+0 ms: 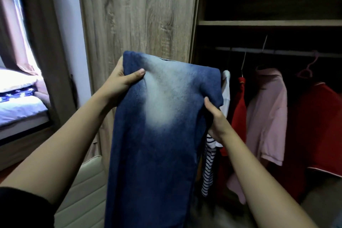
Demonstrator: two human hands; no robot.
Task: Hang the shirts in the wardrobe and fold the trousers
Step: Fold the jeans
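I hold blue faded jeans (159,135) up in front of me, hanging long toward the floor. My left hand (122,79) grips their top left edge, thumb over the front. My right hand (216,116) pinches the right edge lower down. Behind them the wardrobe (259,23) stands with its right side open. On its rail (277,52) hang a white shirt (226,94), a red shirt (239,113), a pink shirt (266,113) and another red shirt (322,129). A striped garment (209,168) hangs below my right hand.
The wooden wardrobe door (138,11) fills the middle. A bed with a pillow (16,102) and curtains (37,33) lie at the left. A cream padded piece (83,190) sits low by the door. An empty pink hanger (308,68) is on the rail.
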